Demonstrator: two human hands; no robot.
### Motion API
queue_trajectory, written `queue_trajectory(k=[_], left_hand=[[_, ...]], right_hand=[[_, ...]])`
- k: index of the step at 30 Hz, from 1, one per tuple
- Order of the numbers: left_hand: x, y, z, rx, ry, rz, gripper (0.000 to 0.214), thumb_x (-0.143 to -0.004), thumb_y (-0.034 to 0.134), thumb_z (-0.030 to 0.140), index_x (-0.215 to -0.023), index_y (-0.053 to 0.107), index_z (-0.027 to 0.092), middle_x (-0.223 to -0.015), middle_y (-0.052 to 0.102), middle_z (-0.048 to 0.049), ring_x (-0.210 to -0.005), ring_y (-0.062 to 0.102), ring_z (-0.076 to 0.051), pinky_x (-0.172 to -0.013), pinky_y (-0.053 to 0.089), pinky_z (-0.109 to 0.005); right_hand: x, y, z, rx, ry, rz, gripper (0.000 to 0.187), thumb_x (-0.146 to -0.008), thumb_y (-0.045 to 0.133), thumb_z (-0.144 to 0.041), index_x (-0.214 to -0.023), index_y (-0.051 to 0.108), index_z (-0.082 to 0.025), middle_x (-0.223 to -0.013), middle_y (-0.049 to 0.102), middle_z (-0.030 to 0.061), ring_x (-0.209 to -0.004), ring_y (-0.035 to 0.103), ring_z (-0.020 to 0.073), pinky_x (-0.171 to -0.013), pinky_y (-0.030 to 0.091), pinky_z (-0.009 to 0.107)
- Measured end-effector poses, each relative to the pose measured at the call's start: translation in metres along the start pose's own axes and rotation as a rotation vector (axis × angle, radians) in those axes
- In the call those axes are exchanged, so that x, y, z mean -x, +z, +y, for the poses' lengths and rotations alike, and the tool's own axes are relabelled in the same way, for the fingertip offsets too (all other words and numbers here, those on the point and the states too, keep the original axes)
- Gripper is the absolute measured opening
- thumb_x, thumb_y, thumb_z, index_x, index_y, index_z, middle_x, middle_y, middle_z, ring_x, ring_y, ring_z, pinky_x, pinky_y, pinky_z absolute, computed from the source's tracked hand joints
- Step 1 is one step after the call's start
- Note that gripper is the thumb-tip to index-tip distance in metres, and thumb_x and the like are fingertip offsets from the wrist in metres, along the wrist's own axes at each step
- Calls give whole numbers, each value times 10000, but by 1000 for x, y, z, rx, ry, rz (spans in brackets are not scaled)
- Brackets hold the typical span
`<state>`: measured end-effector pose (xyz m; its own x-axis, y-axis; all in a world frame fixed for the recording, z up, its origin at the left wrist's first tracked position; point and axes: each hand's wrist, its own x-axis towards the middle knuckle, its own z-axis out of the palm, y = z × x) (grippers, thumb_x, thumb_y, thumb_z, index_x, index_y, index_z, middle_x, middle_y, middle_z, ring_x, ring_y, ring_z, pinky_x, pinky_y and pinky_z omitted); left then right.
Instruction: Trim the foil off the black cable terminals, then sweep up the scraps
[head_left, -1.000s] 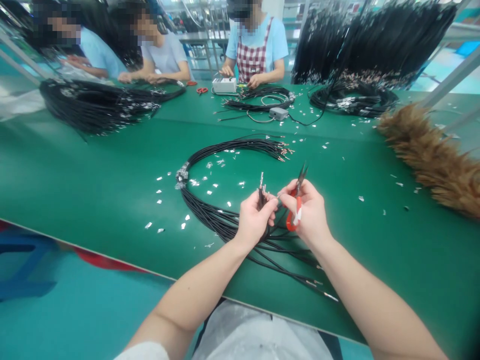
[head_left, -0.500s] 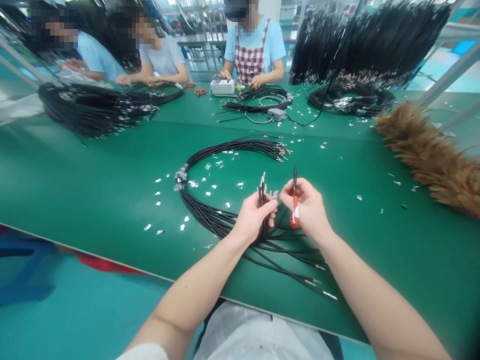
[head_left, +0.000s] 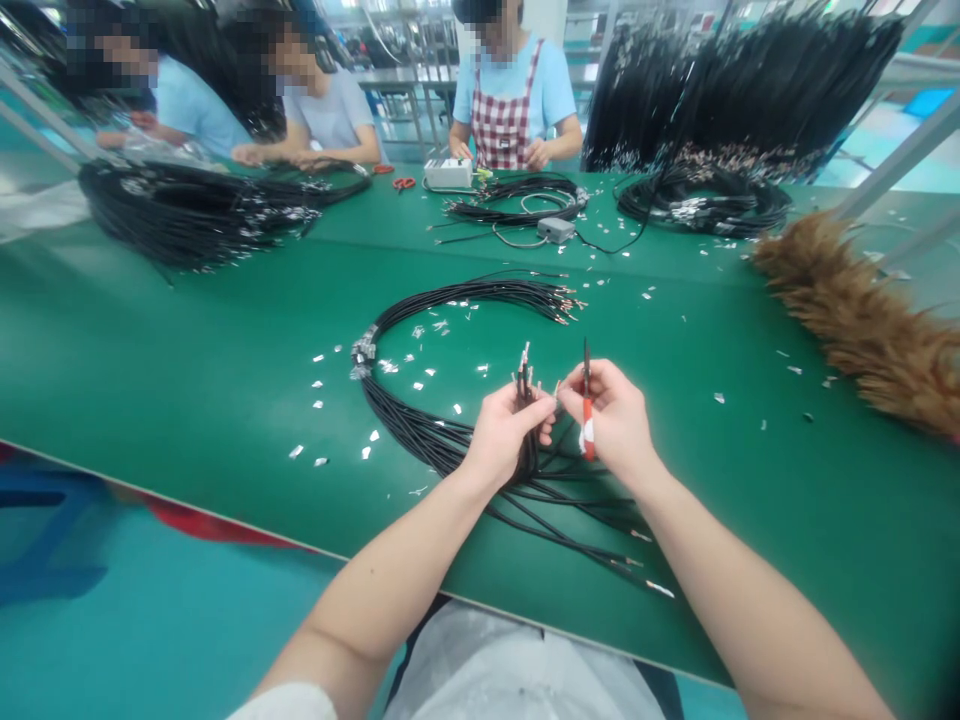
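A bundle of black cables [head_left: 420, 430] curves over the green table, bound at its left bend by clear tape [head_left: 364, 352]. My left hand [head_left: 511, 425] is closed around several of its cable ends, whose silvery tips stick up above the thumb. Close beside it, my right hand [head_left: 616, 410] holds red-handled scissors [head_left: 588, 425] in the palm, blades pointing up and away. Its thumb and forefinger pinch near a pale cable tip at the left fingers; the exact contact is too small to tell. Other loose cable ends lie below my hands, toward the right.
Foil-like scraps [head_left: 430, 372] are scattered over the table [head_left: 187, 370]. Across it, several people sit near cable coils [head_left: 195, 215], a white box [head_left: 448, 173] and a grey box [head_left: 556, 231]. A brown fluffy duster [head_left: 855, 320] lies at right; a blue stool [head_left: 52, 530] stands lower left.
The scissors have turned slightly in my right hand, and its fingertips have shifted a little at the cable tip. My left hand keeps its hold. Across the table, a co-worker's hands have moved.
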<state>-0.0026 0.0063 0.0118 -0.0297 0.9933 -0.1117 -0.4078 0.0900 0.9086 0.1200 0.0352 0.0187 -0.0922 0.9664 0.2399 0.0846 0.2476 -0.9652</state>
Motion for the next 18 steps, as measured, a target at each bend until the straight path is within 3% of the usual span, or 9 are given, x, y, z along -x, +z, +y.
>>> queue_trajectory(k=[3, 7, 11, 15, 18], left_hand=[[-1, 0, 3, 50, 20, 5, 182, -632, 688, 241, -672, 548, 131, -594, 557, 13, -544, 520, -83, -529, 441, -213], [-3, -1, 4, 66, 111, 34, 165, -624, 697, 236, -670, 579, 131, -693, 566, 10, -638, 532, -85, -636, 440, -222], [-5, -2, 3, 62, 117, 69, 175, -630, 695, 252, -683, 574, 136, -676, 549, 20, -599, 512, -74, -591, 422, -208], [-4, -2, 5, 119, 139, 133, 189, -690, 652, 295, -707, 528, 153, -622, 511, 36, -548, 495, -60, -516, 411, -183], [0, 1, 9, 164, 86, 95, 212, -739, 601, 359, -766, 490, 180, -496, 360, 88, -368, 326, -25, -347, 248, -145]], right_hand=[[-2, -1, 4, -88, 130, 28, 195, -637, 645, -234, -735, 484, -187, -634, 541, -34, -560, 531, 106, -567, 443, 252], [5, 6, 1, -278, 259, -97, 283, -625, 688, -302, -766, 470, -191, -615, 547, -44, -536, 542, 103, -576, 460, 261], [12, 17, -2, -394, 245, -111, 346, -585, 733, -291, -777, 461, -197, -654, 543, -53, -565, 538, 89, -619, 458, 255], [12, 16, 0, -337, 204, -84, 334, -578, 741, -247, -752, 459, -197, -646, 519, -60, -576, 509, 84, -605, 435, 240], [10, 11, 0, -233, 190, -136, 319, -573, 738, -227, -743, 470, -191, -642, 517, -57, -592, 492, 85, -579, 401, 222]])
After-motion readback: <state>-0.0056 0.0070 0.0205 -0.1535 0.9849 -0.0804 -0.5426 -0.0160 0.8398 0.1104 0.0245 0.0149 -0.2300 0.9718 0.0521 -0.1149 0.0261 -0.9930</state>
